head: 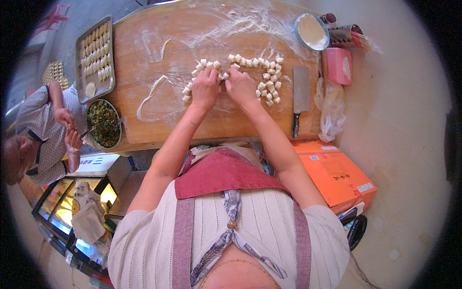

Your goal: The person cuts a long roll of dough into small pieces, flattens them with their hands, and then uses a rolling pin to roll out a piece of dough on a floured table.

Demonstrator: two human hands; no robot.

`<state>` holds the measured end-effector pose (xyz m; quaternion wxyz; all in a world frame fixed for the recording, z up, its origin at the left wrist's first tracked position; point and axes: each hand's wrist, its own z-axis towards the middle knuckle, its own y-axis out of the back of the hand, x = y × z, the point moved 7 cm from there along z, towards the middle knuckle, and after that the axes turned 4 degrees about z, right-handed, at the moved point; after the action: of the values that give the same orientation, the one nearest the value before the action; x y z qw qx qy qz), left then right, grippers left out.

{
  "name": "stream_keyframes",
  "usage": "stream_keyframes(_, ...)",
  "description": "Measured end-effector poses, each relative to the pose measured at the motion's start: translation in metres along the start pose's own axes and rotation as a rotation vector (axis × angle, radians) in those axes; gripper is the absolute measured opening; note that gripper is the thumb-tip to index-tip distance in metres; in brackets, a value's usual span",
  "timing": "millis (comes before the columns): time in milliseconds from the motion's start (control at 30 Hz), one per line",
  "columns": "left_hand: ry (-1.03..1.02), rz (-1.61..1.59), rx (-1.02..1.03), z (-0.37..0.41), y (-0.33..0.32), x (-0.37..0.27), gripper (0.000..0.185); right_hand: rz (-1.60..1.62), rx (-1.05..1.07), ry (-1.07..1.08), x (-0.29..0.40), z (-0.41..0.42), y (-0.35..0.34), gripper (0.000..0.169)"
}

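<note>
My left hand and my right hand are close together over a floured wooden board, among small cut pieces of dough. A piece of dough shows between them, near the right fingertips; whether either hand grips it is unclear. A short row of dough pieces runs along the outer side of my left hand. More pieces lie scattered to the right of my right hand. Beyond them, a cleaver lies flat, its black handle towards me. Both palms face down and hide some of the dough.
A bowl of flour and a pink tissue box stand at the right edge. On the left are a metal tray with rows of dumplings and a bowl of green filling. Another person works there with both hands.
</note>
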<state>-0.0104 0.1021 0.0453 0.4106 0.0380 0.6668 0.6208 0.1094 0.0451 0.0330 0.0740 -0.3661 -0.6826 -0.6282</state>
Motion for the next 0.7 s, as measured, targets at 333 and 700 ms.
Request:
stream_keyframes(333,0.112,-0.213,-0.075,0.035,0.019,0.011,0.027,0.291,-0.103,-0.104,-0.005,-0.004,0.010,0.027)
stream_keyframes(700,0.112,-0.047,0.023,0.039,0.010,0.055,0.027,0.178,-0.262,-0.229,-0.072,-0.028,0.037,0.035)
